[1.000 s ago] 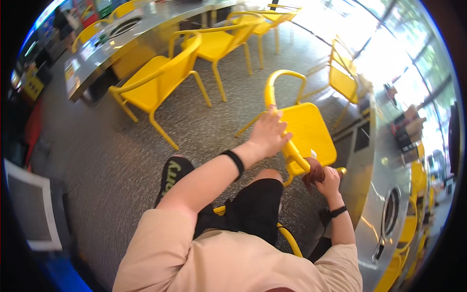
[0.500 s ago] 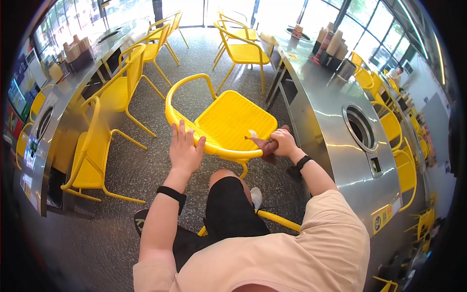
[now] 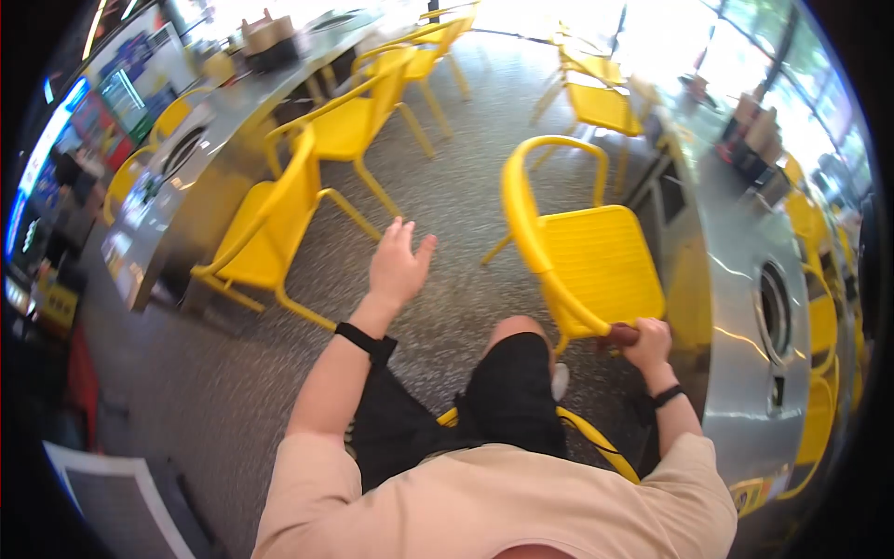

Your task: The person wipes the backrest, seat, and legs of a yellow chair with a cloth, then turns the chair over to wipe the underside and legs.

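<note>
A yellow chair (image 3: pixel 603 263) with a curved tubular back stands in front of me, right of the middle. My right hand (image 3: pixel 649 343) is closed around a reddish-brown cloth (image 3: pixel 622 334), which wraps the near end of the chair's arm. Part of the cloth is hidden by my fingers. My left hand (image 3: pixel 400 265) is raised over the floor with the fingers stretched out and nothing in it. It is apart from the chair, nearest to another yellow chair (image 3: pixel 270 224) on the left.
Long metal counters, one on the left (image 3: pixel 219 140) and one on the right (image 3: pixel 722 224), flank the grey speckled floor (image 3: pixel 447 168). The right counter has a round recessed opening (image 3: pixel 773 303). More yellow chairs (image 3: pixel 601 107) stand farther back. A yellow chair frame (image 3: pixel 601 443) shows beneath me.
My left hand has let go of the chair back and moved away to the left. My right hand and the cloth have shifted onto the arm's end. The view has turned left.
</note>
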The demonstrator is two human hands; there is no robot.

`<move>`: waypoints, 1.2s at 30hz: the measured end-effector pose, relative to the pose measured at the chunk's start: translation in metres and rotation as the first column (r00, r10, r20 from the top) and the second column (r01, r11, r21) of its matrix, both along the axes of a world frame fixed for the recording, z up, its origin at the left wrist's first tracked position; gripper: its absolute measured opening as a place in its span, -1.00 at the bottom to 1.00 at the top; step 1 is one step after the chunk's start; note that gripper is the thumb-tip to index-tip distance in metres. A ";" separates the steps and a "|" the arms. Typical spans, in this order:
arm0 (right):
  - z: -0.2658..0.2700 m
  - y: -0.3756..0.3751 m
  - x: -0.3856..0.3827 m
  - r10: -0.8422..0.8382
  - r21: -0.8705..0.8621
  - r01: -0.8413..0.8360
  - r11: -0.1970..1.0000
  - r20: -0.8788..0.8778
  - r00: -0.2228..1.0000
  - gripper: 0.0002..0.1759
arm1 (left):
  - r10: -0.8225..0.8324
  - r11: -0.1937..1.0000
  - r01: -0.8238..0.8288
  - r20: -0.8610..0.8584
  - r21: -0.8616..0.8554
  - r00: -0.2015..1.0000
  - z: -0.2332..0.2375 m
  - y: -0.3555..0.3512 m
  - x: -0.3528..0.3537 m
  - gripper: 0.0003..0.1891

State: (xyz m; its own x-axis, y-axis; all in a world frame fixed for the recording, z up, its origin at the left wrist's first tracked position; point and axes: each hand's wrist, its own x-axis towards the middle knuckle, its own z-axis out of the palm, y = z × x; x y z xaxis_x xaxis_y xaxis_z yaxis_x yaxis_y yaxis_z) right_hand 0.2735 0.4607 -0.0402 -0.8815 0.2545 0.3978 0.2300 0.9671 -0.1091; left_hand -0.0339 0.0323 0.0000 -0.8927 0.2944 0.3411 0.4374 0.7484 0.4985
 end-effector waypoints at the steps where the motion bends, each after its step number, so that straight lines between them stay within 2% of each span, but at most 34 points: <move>1: 0.000 0.000 -0.001 0.031 -0.009 -0.031 0.999 -0.026 0.999 -0.60 | 0.034 0.999 -0.037 0.072 0.033 0.997 0.020 -0.043 -0.005 -0.41; 2: 0.003 0.001 -0.002 0.058 -0.045 -0.059 0.997 -0.034 0.998 -0.59 | 0.054 0.996 -0.064 0.138 0.067 0.989 0.036 -0.082 -0.014 -0.46; 4: 0.019 0.007 0.004 0.184 -0.185 -0.163 0.969 0.103 0.977 -0.57 | 0.268 0.914 -0.349 0.341 0.204 0.901 0.041 -0.177 -0.020 -0.58; 5: 0.025 0.012 0.008 0.262 -0.243 -0.225 0.944 0.133 0.956 -0.58 | 0.299 0.869 -0.389 0.302 0.306 0.905 0.031 -0.239 -0.024 -0.60; 6: 0.043 0.005 0.009 0.295 -0.307 -0.236 0.922 0.166 0.941 -0.66 | 0.251 0.712 -0.450 0.402 0.539 0.880 0.045 -0.279 -0.011 -0.64; 8: 0.034 0.014 0.015 0.296 -0.347 -0.247 0.905 0.095 0.950 -0.70 | 0.411 0.557 -0.642 0.497 0.527 0.764 0.079 -0.359 0.025 -0.68; 11: 0.023 0.023 0.022 0.251 -0.422 -0.260 0.868 -0.077 0.965 -0.74 | 0.477 0.297 -0.690 0.524 0.660 0.706 0.099 -0.503 0.096 -0.64; 12: 0.013 0.032 0.027 0.170 -0.445 -0.200 0.873 -0.106 0.980 -0.73 | 0.506 0.220 -0.697 0.531 0.682 0.679 0.111 -0.549 0.122 -0.63; 14: 0.002 0.053 0.036 -0.062 -0.579 -0.078 0.812 -0.219 0.974 -0.59 | 0.544 0.107 -0.667 0.518 0.737 0.660 0.147 -0.629 0.182 -0.72; 15: 0.006 0.062 0.038 -0.166 -0.616 -0.035 0.787 -0.265 0.950 -0.56 | 0.633 0.039 -0.660 0.492 0.750 0.597 0.177 -0.636 0.208 -0.77; 16: 0.013 0.073 0.040 -0.243 -0.629 0.001 0.778 -0.299 0.923 -0.53 | 0.597 0.048 -0.574 0.437 0.818 0.673 0.197 -0.673 0.235 -0.79; 17: 0.027 0.077 0.037 -0.308 -0.635 0.031 0.772 -0.331 0.892 -0.50 | 0.684 0.047 -0.593 0.407 0.804 0.605 0.222 -0.697 0.264 -0.80; 19: 0.066 0.082 0.028 -0.379 -0.607 0.076 0.791 -0.387 0.841 -0.44 | 0.839 0.124 -0.618 0.251 0.776 0.483 0.258 -0.760 0.314 -0.80; 20: 0.090 0.079 0.021 -0.400 -0.586 0.098 0.804 -0.412 0.819 -0.41 | 0.884 0.085 -0.653 0.246 0.753 0.398 0.283 -0.760 0.326 -0.77; 21: 0.117 0.072 0.012 -0.412 -0.559 0.118 0.821 -0.437 0.800 -0.38 | 0.941 0.072 -0.608 0.148 0.791 0.303 0.299 -0.767 0.333 -0.75; 24: 0.203 0.035 -0.018 -0.420 -0.485 0.162 0.859 -0.488 0.765 -0.29 | 0.980 0.171 -0.810 -0.014 0.560 0.197 0.380 -0.775 0.341 -0.73; 26: 0.253 0.001 -0.036 -0.404 -0.435 0.178 0.882 -0.505 0.763 -0.22 | 0.970 0.241 -0.876 -0.141 0.418 0.199 0.425 -0.773 0.293 -0.72; 29: 0.297 -0.040 -0.058 -0.410 -0.465 0.133 0.875 -0.567 0.714 -0.15 | 0.892 0.404 -0.894 -0.299 0.193 0.338 0.479 -0.729 0.171 -0.70; 31: 0.296 -0.029 -0.043 -0.239 -0.156 0.183 0.971 -0.530 0.814 -0.18 | 0.803 0.530 -0.847 -0.344 0.041 0.486 0.490 -0.669 0.074 -0.69; 32: 0.298 -0.026 -0.034 -0.160 0.013 0.190 0.982 -0.487 0.859 -0.19 | 0.748 0.594 -0.804 -0.346 -0.031 0.567 0.483 -0.631 0.027 -0.68; 33: 0.309 -0.027 -0.028 -0.235 -0.156 0.187 0.970 -0.410 0.881 -0.30 | 0.695 0.654 -0.752 -0.329 -0.079 0.639 0.470 -0.596 -0.015 -0.67; 35: 0.318 -0.031 -0.023 -0.344 -0.091 0.344 0.935 -0.474 0.810 -0.36 | 0.609 0.772 -0.632 -0.213 -0.061 0.764 0.431 -0.529 -0.088 -0.66; 36: 0.321 -0.034 -0.020 -0.399 -0.069 0.425 0.903 -0.503 0.766 -0.39 | 0.616 0.781 -0.606 -0.024 0.151 0.787 0.400 -0.492 -0.121 -0.71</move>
State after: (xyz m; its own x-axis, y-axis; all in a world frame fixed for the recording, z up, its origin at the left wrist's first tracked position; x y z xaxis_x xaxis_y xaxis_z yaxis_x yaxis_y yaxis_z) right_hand 0.2538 0.4269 0.2811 -0.3757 0.5174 0.7688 0.5343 0.7988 -0.2765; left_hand -0.1545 -0.4595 0.3997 -0.8431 -0.3559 0.4031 -0.0538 0.8017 0.5953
